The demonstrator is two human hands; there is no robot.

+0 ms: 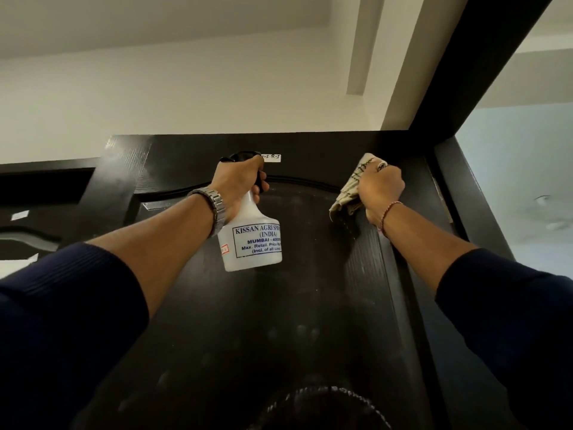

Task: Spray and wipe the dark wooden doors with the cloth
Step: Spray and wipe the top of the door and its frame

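Note:
The dark wooden door (294,321) fills the lower middle of the head view, with faint smears on its panel. My left hand (240,181) grips the black trigger head of a white spray bottle (252,237), raised near the door's top with its nozzle toward the door. My right hand (383,190) clutches a beige cloth (348,193) and presses it against the upper right part of the door. Both arms reach upward in dark blue sleeves.
A small white label (273,157) is stuck near the door's top edge. The dark door frame (471,82) runs up the right side. A second dark door (46,197) stands at the left. White wall and ceiling lie above.

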